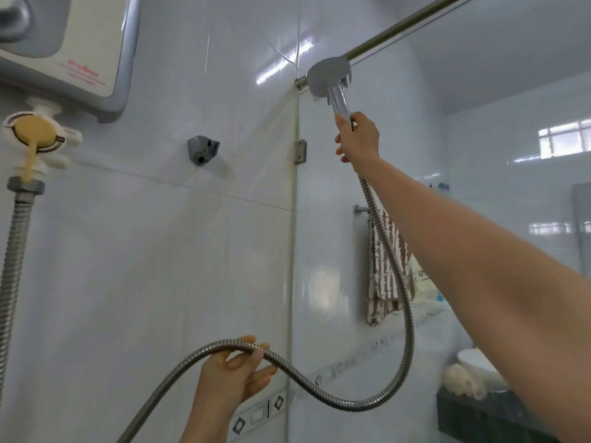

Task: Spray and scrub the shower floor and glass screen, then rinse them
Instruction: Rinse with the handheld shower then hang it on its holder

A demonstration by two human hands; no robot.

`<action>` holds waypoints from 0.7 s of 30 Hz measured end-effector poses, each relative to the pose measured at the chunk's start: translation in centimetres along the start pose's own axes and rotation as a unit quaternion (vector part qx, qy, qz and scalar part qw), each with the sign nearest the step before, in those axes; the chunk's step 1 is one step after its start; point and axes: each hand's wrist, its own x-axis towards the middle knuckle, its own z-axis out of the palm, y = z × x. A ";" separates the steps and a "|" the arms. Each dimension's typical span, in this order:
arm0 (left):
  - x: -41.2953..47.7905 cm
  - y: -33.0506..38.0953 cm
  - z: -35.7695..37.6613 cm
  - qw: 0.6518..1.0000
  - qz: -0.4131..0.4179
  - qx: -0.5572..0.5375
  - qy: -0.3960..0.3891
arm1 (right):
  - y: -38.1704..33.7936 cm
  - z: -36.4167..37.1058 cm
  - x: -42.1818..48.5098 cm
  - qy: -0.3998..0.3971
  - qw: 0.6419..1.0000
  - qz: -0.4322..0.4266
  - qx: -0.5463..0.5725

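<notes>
Rinsing the glass screen (335,282) high up, seemingly, the shower head (329,75) is gripped by the right hand (358,139), hose (406,314) slack pinched by the left hand (233,372).

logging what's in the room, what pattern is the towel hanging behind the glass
Brown and white irregular stripes on the towel, seen in the head view.

Pretty pale in here, tiles (160,266) all glossy white. Head (329,76) is shiny chrome, hose (407,314) steel grey. Towel (383,276) on the right has brown and white stripes. Heater (96,43) on the left is cream, grey trim, red lettering.
</notes>
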 end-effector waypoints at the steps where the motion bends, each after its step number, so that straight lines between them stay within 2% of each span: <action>1: -0.3 0.0 0.1 1.000 0.000 -0.002 0.001 | -0.2 -0.5 0.0 0.005 1.000 0.000 -0.002; 10: -5.2 1.1 3.6 0.999 0.030 -0.007 0.017 | -2.3 -9.0 -0.4 0.017 1.000 -0.005 -0.025; 21: -19.4 -1.0 12.3 0.995 0.035 -0.001 0.098 | -5.4 -22.7 -4.6 -0.029 0.999 -0.005 -0.017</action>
